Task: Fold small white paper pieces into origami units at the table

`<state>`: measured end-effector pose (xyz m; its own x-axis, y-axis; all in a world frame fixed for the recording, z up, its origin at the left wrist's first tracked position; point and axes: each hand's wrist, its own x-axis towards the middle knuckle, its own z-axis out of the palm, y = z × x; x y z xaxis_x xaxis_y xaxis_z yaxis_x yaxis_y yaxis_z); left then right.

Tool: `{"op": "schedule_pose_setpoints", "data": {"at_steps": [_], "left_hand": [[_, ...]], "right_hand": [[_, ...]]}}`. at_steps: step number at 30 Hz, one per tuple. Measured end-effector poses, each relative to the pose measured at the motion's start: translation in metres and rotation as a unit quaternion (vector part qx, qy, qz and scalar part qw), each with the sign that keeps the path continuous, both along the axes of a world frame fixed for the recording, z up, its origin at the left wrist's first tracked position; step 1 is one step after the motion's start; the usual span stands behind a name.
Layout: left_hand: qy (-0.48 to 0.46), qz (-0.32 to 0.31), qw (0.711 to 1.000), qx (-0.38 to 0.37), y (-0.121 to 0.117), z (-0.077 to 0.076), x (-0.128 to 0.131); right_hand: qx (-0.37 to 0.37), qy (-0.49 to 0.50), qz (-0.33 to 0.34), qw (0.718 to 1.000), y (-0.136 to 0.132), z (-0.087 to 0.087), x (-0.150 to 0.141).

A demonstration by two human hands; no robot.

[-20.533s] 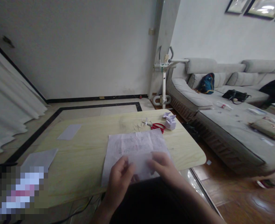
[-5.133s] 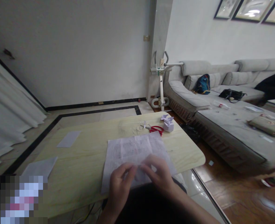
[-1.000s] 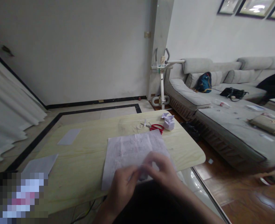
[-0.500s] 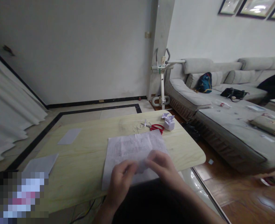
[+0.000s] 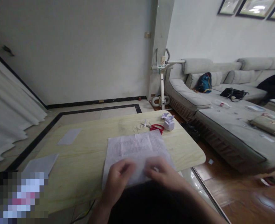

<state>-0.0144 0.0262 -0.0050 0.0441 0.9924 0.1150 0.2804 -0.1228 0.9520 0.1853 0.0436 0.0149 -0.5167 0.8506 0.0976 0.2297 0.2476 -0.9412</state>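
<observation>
My left hand (image 5: 117,181) and my right hand (image 5: 161,171) sit side by side at the near edge of a pale wooden table (image 5: 86,155). Between their fingertips they pinch a small piece of white paper (image 5: 139,166), held just above a large printed sheet (image 5: 135,147) that lies flat on the table. Both hands have curled fingers closed on the small paper. Much of that paper is hidden behind my fingers.
Red-handled scissors (image 5: 156,127), paper scraps and a small stack of folded white paper (image 5: 168,121) lie at the table's far right. Two grey sheets (image 5: 69,136) (image 5: 41,163) rest on the left. A grey sofa (image 5: 223,121) with bags stands to the right, where a person's dark sleeve (image 5: 274,88) shows.
My hands have drawn slightly apart and lowered, spreading the small paper out between them. The large sheet and the other table items have not moved.
</observation>
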Motion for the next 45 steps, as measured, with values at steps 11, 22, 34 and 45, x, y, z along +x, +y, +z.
{"op": "schedule_pose_setpoints", "data": {"at_steps": [11,22,34,45], "left_hand": [[0.024,0.057,0.998,0.024,-0.007,0.002,0.011],[-0.015,-0.044,0.999,0.003,-0.012,-0.001,0.013],[-0.052,-0.053,0.997,0.006,-0.016,0.000,0.014],[-0.083,-0.016,0.996,-0.028,-0.015,-0.010,0.016]], "right_hand": [[0.017,0.004,-0.019,1.000,-0.007,-0.008,-0.011],[-0.024,0.067,0.018,0.997,-0.007,-0.004,-0.014],[0.018,0.064,-0.020,0.998,-0.011,-0.011,-0.012],[0.022,0.050,-0.079,0.995,-0.011,-0.017,-0.016]]}}
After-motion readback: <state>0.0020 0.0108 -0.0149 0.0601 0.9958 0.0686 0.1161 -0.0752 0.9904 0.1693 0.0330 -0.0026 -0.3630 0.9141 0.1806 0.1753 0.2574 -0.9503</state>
